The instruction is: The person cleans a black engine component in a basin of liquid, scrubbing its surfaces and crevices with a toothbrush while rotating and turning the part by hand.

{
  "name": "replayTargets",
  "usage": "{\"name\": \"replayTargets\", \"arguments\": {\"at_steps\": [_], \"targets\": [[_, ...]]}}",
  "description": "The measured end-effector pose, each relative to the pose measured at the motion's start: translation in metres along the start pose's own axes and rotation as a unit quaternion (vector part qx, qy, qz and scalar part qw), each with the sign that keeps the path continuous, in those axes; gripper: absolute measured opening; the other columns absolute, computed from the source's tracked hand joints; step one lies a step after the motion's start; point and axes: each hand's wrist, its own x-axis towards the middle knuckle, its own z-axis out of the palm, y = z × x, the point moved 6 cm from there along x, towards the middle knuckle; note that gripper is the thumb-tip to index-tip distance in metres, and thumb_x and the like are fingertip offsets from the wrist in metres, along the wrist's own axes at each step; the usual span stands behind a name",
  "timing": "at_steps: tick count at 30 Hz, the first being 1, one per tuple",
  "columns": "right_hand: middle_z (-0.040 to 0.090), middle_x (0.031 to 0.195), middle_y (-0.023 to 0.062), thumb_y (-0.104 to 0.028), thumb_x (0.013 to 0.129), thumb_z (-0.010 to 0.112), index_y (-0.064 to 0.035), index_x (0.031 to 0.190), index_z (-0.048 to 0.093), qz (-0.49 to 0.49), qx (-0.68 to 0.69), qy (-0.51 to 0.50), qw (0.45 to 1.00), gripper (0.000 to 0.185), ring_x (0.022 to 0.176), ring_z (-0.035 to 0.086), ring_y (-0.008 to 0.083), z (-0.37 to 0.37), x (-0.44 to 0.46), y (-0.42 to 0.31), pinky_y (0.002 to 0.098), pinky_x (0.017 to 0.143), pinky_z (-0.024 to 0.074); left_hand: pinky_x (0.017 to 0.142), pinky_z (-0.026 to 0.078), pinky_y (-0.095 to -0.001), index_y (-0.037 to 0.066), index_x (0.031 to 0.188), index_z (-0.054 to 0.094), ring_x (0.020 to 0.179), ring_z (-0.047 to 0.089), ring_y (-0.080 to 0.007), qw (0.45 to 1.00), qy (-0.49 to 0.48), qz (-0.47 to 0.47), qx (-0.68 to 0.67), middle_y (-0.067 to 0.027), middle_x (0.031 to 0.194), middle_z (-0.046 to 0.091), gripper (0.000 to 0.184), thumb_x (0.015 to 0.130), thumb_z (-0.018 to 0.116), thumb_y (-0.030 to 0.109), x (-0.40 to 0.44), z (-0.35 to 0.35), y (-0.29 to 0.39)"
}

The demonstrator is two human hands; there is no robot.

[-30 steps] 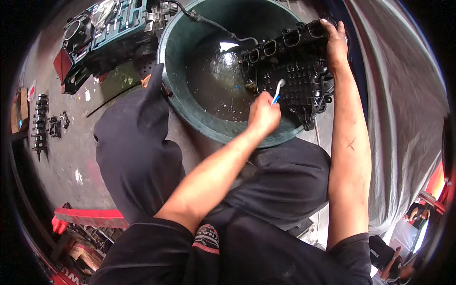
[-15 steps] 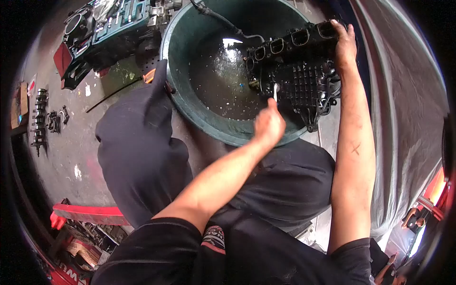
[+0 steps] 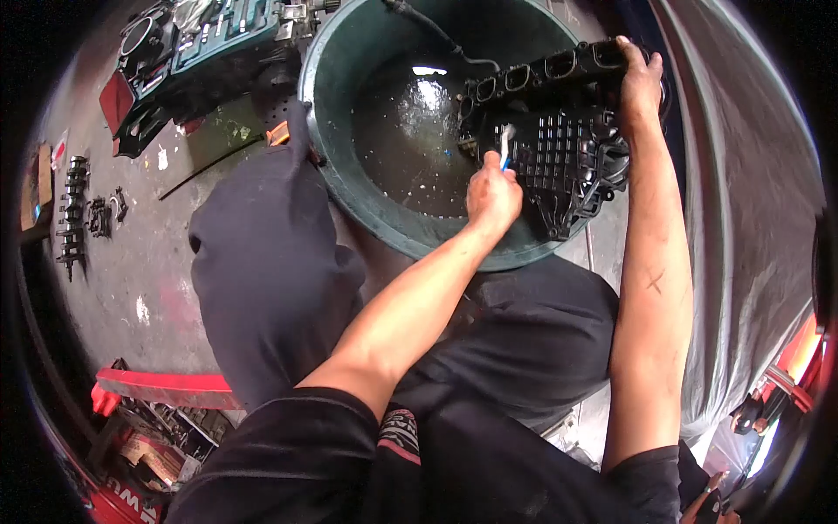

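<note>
My left hand [image 3: 493, 201] is closed around a small white-and-blue brush [image 3: 505, 140], its head against the ribbed face of a black engine part [image 3: 554, 144]. The part has a row of oval ports along its upper side. It lies tilted over the right side of a large green tub [image 3: 367, 214] with dark liquid at the bottom. My right hand [image 3: 642, 92] grips the part's upper right end, thumb and fingers wrapped over the edge.
An open blue tool case [image 3: 229, 39] stands at the upper left. On the floor at the left lie a camshaft-like shaft [image 3: 72, 214] and small metal pieces [image 3: 106, 214]. A red beam [image 3: 170, 389] is at the lower left. Grey sheeting [image 3: 742, 218] hangs at the right. Part of another person shows at the lower right.
The brush in my left hand has moved over the ribbed face, now a little higher than before. The part and my right hand appear shifted slightly right in the view.
</note>
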Motion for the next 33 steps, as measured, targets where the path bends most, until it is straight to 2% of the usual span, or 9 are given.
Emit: {"name": "replayTargets", "arguments": {"at_steps": [8,10,12,15,18,28,29,30,33], "targets": [[0.041,0.148,0.0301,-0.061,0.082,0.065,0.0032,0.155,0.021,-0.032,-0.119,0.012,0.992,0.107,0.131,0.051,0.0395,-0.003,0.014,0.005,0.0431,0.109,0.0393,0.073,0.048,-0.0581,0.007,0.13,0.043,0.083,0.066,-0.0479,0.997,-0.002,0.067,0.025,-0.0274,0.083,0.067,0.034,0.101,0.048,0.023,-0.032,-0.013,0.008],[0.038,0.149,0.0351,-0.08,0.08,0.053,0.0033,0.154,0.024,-0.093,-0.26,-0.017,0.961,0.115,0.14,0.038,0.0441,-0.005,0.003,-0.002,0.0473,0.117,0.0263,0.074,0.049,-0.0569,0.007,0.13,0.046,0.084,0.066,-0.0472,0.994,0.041,0.098,0.006,-0.0276,0.085,0.067,0.035,0.1,0.049,0.024,-0.016,-0.019,0.016],[0.042,0.146,0.0341,-0.068,0.075,0.071,0.0041,0.155,0.014,-0.101,-0.438,-0.09,0.889,0.122,0.138,0.043,0.0413,-0.008,-0.047,-0.037,0.0526,0.118,0.0221,0.079,0.052,-0.0521,0.006,0.123,0.059,0.091,0.067,-0.0443,0.996,0.045,0.071,-0.005,-0.0241,0.095,0.07,0.032,0.098,0.053,0.024,0.003,-0.03,0.027],[0.053,0.134,0.0355,-0.078,0.074,0.062,0.0025,0.156,0.009,-0.344,-0.401,-0.007,0.849,0.127,0.134,0.047,0.0411,-0.022,-0.064,0.038,0.059,0.12,0.0061,0.087,0.051,-0.0488,0.005,0.118,0.064,0.099,0.066,-0.0426,0.996,0.049,0.07,-0.03,-0.0246,0.101,0.069,0.031,0.096,0.056,0.025,0.011,-0.043,0.027],[0.064,0.122,0.0292,-0.064,0.083,0.059,0.0027,0.132,0.057,-0.143,-0.484,-0.096,0.858,0.083,0.125,0.056,0.0392,-0.028,-0.047,0.059,0.0565,0.119,0.0092,0.086,0.051,-0.0493,0.005,0.118,0.065,0.099,0.066,-0.0423,0.995,0.073,0.072,0.002,-0.0241,0.102,0.07,0.031,0.095,0.057,0.025,0.015,-0.039,0.004],[0.068,0.117,0.0241,-0.052,0.085,0.049,-0.0041,0.12,0.066,-0.058,-0.444,-0.008,0.894,0.062,0.119,0.061,0.0376,-0.022,-0.044,0.05,0.0612,0.116,0.0092,0.094,0.055,-0.0436,-0.002,0.122,0.056,0.11,0.067,-0.0368,0.957,0.152,-0.211,0.126,-0.0248,0.115,0.068,0.04,0.091,0.057,0.022,0.137,-0.113,-0.1],[0.068,0.117,0.0237,-0.052,0.085,0.049,-0.0044,0.121,0.066,-0.062,-0.445,-0.01,0.893,0.062,0.12,0.06,0.0374,-0.019,-0.039,0.049,0.061,0.116,0.0092,0.097,0.054,-0.0415,-0.003,0.118,0.064,0.114,0.066,-0.0327,0.945,-0.044,-0.173,0.273,-0.0191,0.121,0.068,0.041,0.089,0.062,0.025,0.148,-0.094,-0.121],[0.068,0.118,0.0232,-0.052,0.085,0.049,-0.0048,0.121,0.066,-0.068,-0.445,-0.012,0.893,0.062,0.121,0.06,0.0371,-0.014,-0.035,0.045,0.0608,0.116,0.0091,0.099,0.053,-0.0407,0.002,0.116,0.07,0.115,0.065,-0.0309,0.926,-0.067,-0.143,0.343,-0.016,0.124,0.067,0.039,0.086,0.066,0.025,0.158,-0.067,-0.151],[0.068,0.119,0.0227,-0.051,0.084,0.05,-0.0056,0.12,0.067,-0.069,-0.452,-0.01,0.889,0.06,0.121,0.06,0.035,-0.005,-0.033,0.029,0.0588,0.117,0.0107,0.084,0.053,-0.0478,0.009,0.11,0.064,0.1,0.067,-0.0401,0.989,0.045,-0.126,0.064,-0.0216,0.104,0.07,0.025,0.09,0.055,0.021,0.08,-0.044,-0.102]]}}
